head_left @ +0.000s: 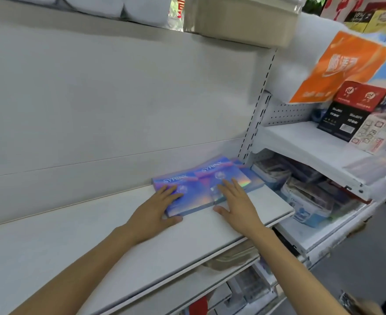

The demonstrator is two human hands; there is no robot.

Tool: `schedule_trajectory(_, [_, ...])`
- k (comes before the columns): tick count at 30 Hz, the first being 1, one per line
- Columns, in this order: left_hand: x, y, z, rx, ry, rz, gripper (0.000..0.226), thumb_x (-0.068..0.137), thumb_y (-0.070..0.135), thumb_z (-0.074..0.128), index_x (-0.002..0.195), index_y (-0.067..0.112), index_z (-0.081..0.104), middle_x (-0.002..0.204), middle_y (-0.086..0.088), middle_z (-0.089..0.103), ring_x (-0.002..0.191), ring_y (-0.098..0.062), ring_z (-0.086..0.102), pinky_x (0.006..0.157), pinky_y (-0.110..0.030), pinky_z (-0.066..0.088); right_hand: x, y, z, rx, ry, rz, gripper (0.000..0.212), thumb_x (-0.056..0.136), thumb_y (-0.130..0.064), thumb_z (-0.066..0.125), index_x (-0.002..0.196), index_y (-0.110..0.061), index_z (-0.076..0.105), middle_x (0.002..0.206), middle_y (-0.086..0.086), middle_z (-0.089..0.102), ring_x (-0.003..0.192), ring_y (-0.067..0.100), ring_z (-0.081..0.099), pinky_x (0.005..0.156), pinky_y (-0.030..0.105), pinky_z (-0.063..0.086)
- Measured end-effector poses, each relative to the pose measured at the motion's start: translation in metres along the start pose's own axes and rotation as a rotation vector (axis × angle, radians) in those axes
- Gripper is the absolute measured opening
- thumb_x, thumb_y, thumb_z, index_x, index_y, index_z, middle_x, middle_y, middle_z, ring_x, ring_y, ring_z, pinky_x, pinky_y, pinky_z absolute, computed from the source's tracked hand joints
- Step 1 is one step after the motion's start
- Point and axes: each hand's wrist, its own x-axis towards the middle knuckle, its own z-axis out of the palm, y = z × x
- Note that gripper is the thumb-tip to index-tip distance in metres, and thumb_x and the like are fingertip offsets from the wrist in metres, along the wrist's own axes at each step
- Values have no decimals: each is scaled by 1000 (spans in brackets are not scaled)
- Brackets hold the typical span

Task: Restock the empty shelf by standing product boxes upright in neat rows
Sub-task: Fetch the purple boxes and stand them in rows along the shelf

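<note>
The big white shelf (119, 235) has shiny blue boxes (201, 185) lying flat on it at its right end, close to the back wall, not standing up. The left hand (155, 210) rests flat on the nearest box with its fingers straight and its thumb at the front edge. The right hand (235, 201) lies just beside it, fingers straight on the boxes, holding nothing.

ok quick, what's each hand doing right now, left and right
Left hand: open, fingers flat on the left SYRINX box, thumb at its front edge.
Right hand: open, fingers flat on the right SYRINX box.
</note>
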Motion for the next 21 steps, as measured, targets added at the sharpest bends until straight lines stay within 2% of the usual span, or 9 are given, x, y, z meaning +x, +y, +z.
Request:
schedule_trajectory(2, [1, -2, 5, 55, 29, 0, 87, 76, 86, 32, 153, 45, 31, 161, 28, 12, 151, 4, 3, 116, -15, 15, 12, 12, 5, -59, -25, -11, 72, 96, -49, 57, 155, -16, 33, 166, 3, 18, 155, 25, 5, 121, 29, 1])
schedule_trajectory(4, [0, 0, 5, 73, 46, -12, 79, 79, 82, 36, 151, 49, 31, 161, 31, 13, 150, 7, 4, 114, -13, 16, 21, 20, 10, -79, -54, -28, 70, 96, -49, 57, 155, -20, 33, 165, 1, 17, 155, 24, 7, 120, 27, -3])
schedule_trajectory(7, [-5, 2, 1, 49, 58, -28, 65, 88, 64, 59, 147, 53, 35, 158, 36, 18, 148, 13, 7, 115, -13, 19, 25, 24, 11, -82, -29, -49, 62, 89, -44, 67, 144, -19, 53, 157, 2, 38, 149, 26, 32, 120, 34, 25])
schedule_trajectory(9, [-12, 3, -4, 26, 64, -51, 63, 88, 55, 67, 145, 54, 39, 155, 39, 22, 146, 16, 8, 116, -15, 21, 26, 19, 15, -107, 36, -78, 54, 79, -47, 68, 122, -14, 73, 135, 8, 63, 125, 32, 61, 100, 41, 51])
schedule_trajectory(11, [-23, 4, -8, 0, 86, -91, 63, 87, 49, 72, 142, 55, 43, 153, 41, 26, 144, 19, 11, 117, -17, 23, 22, 9, 17, -142, 39, -134, 51, 78, -54, 58, 103, -14, 80, 115, 8, 75, 104, 31, 72, 81, 38, 60])
schedule_trajectory(14, [-45, 7, -14, -41, 111, -149, 63, 84, 40, 78, 138, 56, 48, 150, 44, 29, 143, 19, 17, 115, -20, 26, 12, -8, 16, -173, 7, -178, 58, 79, -59, 42, 94, -19, 81, 105, 3, 78, 94, 25, 75, 68, 29, 60])
schedule_trajectory(17, [-72, 9, -20, -84, 134, -192, 64, 82, 35, 82, 135, 54, 53, 149, 43, 34, 144, 14, 24, 117, -27, 31, 2, -22, 15, -179, -34, -231, 54, 73, -63, 47, 92, -26, 81, 104, -4, 78, 90, 19, 76, 56, 23, 55])
schedule_trajectory(19, [-90, 11, -24, -125, 145, -205, 64, 79, 43, 80, 136, 53, 53, 150, 36, 39, 146, 7, 28, 119, -35, 32, -9, -28, 18, -156, -33, -245, 50, 67, -63, 57, 95, -29, 81, 108, -7, 77, 94, 17, 75, 58, 22, 56])
schedule_trajectory(21, [-108, 14, -26, -144, 157, -216, 64, 77, 52, 74, 137, 55, 50, 150, 32, 42, 147, 3, 29, 120, -40, 32, -20, -30, 19, -92, -15, -249, 52, 70, -64, 58, 105, -32, 78, 119, -10, 73, 107, 15, 71, 68, 25, 58])
